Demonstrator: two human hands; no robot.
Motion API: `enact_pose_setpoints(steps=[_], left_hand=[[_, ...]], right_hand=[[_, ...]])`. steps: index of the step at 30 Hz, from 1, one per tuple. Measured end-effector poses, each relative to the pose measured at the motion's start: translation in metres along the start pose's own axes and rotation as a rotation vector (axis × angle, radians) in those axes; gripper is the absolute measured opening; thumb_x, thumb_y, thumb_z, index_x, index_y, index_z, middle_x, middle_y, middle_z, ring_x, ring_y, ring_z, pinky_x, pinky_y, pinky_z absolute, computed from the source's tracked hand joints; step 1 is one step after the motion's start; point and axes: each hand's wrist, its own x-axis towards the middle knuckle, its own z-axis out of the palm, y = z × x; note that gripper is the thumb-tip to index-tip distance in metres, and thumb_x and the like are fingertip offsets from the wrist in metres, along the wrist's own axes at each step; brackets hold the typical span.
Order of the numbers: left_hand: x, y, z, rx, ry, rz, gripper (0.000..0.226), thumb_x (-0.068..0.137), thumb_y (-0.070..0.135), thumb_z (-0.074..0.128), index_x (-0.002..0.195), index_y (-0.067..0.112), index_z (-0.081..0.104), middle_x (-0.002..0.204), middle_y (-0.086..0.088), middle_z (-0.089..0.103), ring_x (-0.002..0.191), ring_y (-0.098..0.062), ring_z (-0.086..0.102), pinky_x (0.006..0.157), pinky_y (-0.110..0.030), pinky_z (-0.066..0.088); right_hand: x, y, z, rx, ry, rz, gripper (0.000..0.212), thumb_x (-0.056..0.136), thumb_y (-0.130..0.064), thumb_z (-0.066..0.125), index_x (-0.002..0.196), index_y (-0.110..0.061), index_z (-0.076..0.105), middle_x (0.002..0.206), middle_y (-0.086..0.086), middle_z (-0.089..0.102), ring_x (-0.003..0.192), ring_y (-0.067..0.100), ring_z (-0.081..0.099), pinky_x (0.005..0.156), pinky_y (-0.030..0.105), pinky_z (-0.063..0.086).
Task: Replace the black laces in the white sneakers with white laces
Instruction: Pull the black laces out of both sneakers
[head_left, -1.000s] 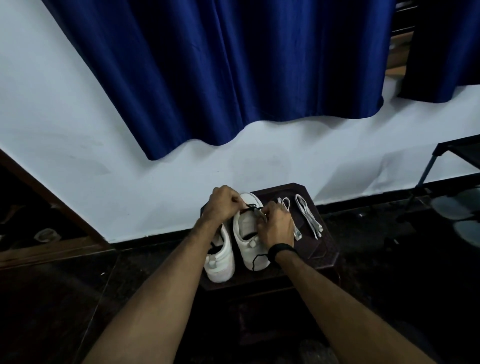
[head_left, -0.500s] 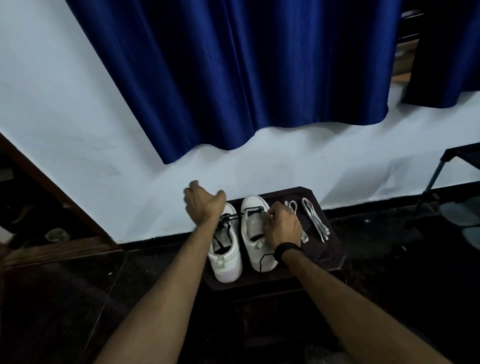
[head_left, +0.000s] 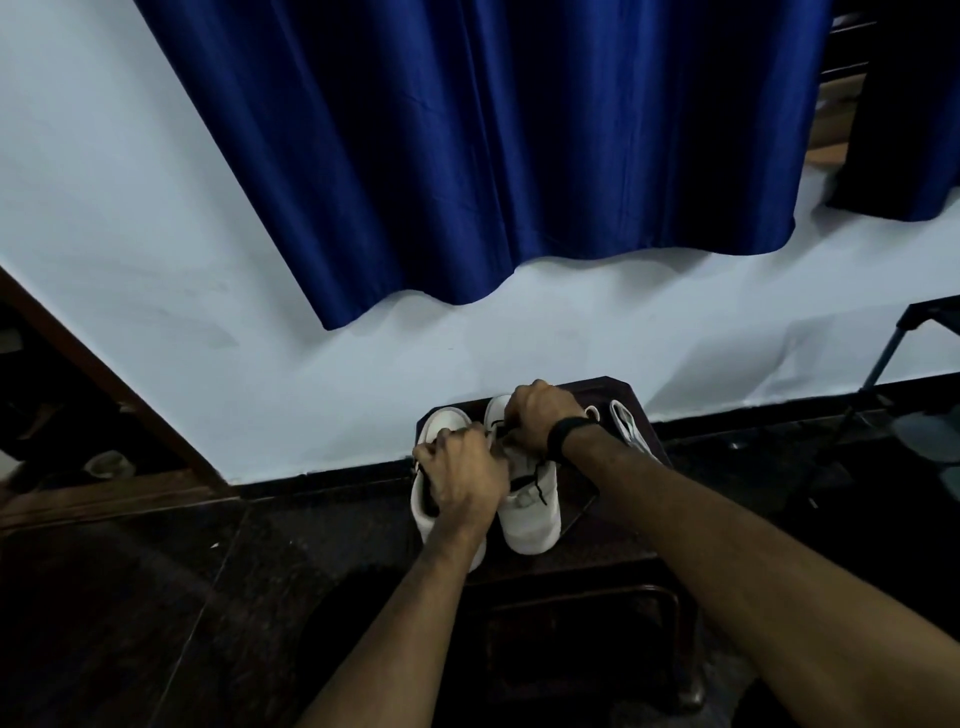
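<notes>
Head view: we see two white sneakers side by side on a small dark worktop (head_left: 636, 395) by the wall.
Left hand (head_left: 462, 467): our fingers curl over the left sneaker (head_left: 441, 423) and pinch the black lace (head_left: 496, 427).
Right hand (head_left: 540, 415): curled on the right sneaker (head_left: 530, 519), gripping the same lace.
White laces (head_left: 631, 426): lying on the worktop, just right of the shoes.
Behind: a blue curtain (head_left: 493, 156).

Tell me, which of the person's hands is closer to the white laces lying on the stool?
The right hand. It works on the right sneaker, just beside the white laces; the left hand is farther off, over the left sneaker.
</notes>
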Motion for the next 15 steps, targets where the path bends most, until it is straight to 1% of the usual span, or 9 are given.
enact_pose_setpoints(steps=[3, 4, 7, 9, 10, 11, 13, 14, 15], left_hand=[[-0.002, -0.001, 0.002, -0.016, 0.024, -0.011, 0.022, 0.083, 0.030, 0.053, 0.096, 0.021, 0.069, 0.093, -0.006, 0.070, 0.101, -0.028, 0.061, 0.087, -0.041, 0.033], [-0.002, -0.001, 0.001, -0.015, 0.028, -0.015, 0.022, 0.083, 0.029, 0.054, 0.097, 0.021, 0.069, 0.093, -0.007, 0.070, 0.101, -0.028, 0.062, 0.088, -0.042, 0.033], [-0.003, 0.000, 0.001, -0.007, 0.037, -0.019, 0.026, 0.082, 0.027, 0.057, 0.105, 0.021, 0.066, 0.095, -0.008, 0.070, 0.102, -0.029, 0.062, 0.090, -0.043, 0.035], [-0.004, 0.001, 0.000, -0.010, 0.049, -0.027, 0.028, 0.080, 0.027, 0.058, 0.107, 0.020, 0.065, 0.094, -0.009, 0.070, 0.103, -0.030, 0.062, 0.090, -0.044, 0.035], [-0.004, 0.002, 0.000, -0.011, 0.046, -0.031, 0.028, 0.080, 0.026, 0.058, 0.107, 0.021, 0.065, 0.095, -0.008, 0.071, 0.104, -0.029, 0.061, 0.090, -0.043, 0.034], [-0.005, 0.004, 0.000, -0.013, 0.042, -0.030, 0.028, 0.080, 0.026, 0.057, 0.107, 0.021, 0.066, 0.096, -0.008, 0.071, 0.105, -0.029, 0.060, 0.090, -0.043, 0.033], [-0.006, 0.005, -0.001, -0.012, 0.044, -0.027, 0.027, 0.080, 0.025, 0.056, 0.104, 0.021, 0.067, 0.096, -0.007, 0.071, 0.104, -0.029, 0.061, 0.089, -0.043, 0.033], [-0.006, 0.006, -0.001, -0.013, 0.048, -0.030, 0.026, 0.080, 0.024, 0.056, 0.102, 0.020, 0.068, 0.095, -0.007, 0.071, 0.103, -0.029, 0.061, 0.089, -0.043, 0.034], [-0.006, 0.006, -0.001, -0.011, 0.051, -0.035, 0.026, 0.080, 0.024, 0.056, 0.102, 0.020, 0.068, 0.095, -0.007, 0.072, 0.103, -0.029, 0.061, 0.089, -0.043, 0.034]], right_hand=[[-0.002, 0.000, 0.003, 0.050, 0.099, -0.012, 0.025, 0.087, -0.031, 0.060, 0.109, -0.027, 0.071, 0.113, 0.008, 0.067, 0.104, 0.030, 0.062, 0.088, 0.032, 0.046], [-0.001, 0.003, 0.006, 0.153, 0.143, 0.028, 0.023, 0.085, -0.028, 0.060, 0.105, -0.028, 0.072, 0.109, 0.008, 0.069, 0.102, 0.030, 0.063, 0.085, 0.032, 0.048], [0.003, 0.014, 0.004, 0.610, 0.263, 0.258, 0.019, 0.083, -0.016, 0.056, 0.093, -0.019, 0.072, 0.101, 0.008, 0.073, 0.098, 0.027, 0.065, 0.081, 0.027, 0.051], [0.007, 0.019, -0.004, 0.840, 0.229, 0.349, 0.017, 0.086, -0.010, 0.055, 0.088, -0.016, 0.071, 0.094, 0.006, 0.072, 0.097, 0.023, 0.065, 0.080, 0.023, 0.046], [0.006, 0.020, -0.007, 0.845, 0.174, 0.300, 0.015, 0.087, -0.012, 0.056, 0.087, -0.018, 0.070, 0.092, 0.006, 0.071, 0.097, 0.023, 0.065, 0.080, 0.024, 0.045], [0.005, 0.022, -0.011, 0.744, 0.112, 0.198, 0.013, 0.087, -0.016, 0.058, 0.088, -0.020, 0.070, 0.093, 0.005, 0.071, 0.098, 0.023, 0.064, 0.080, 0.025, 0.045], [0.002, 0.023, -0.021, 0.352, -0.001, -0.028, 0.013, 0.084, -0.028, 0.064, 0.092, -0.022, 0.073, 0.099, 0.002, 0.072, 0.099, 0.022, 0.061, 0.082, 0.027, 0.046], [0.004, 0.024, -0.024, 0.232, -0.025, -0.110, 0.015, 0.084, -0.032, 0.066, 0.092, -0.023, 0.075, 0.097, 0.000, 0.072, 0.096, 0.018, 0.061, 0.082, 0.027, 0.047], [0.004, 0.023, -0.030, 0.252, -0.031, -0.160, 0.013, 0.085, -0.030, 0.067, 0.090, -0.021, 0.075, 0.092, -0.003, 0.071, 0.090, 0.010, 0.062, 0.080, 0.022, 0.047]])
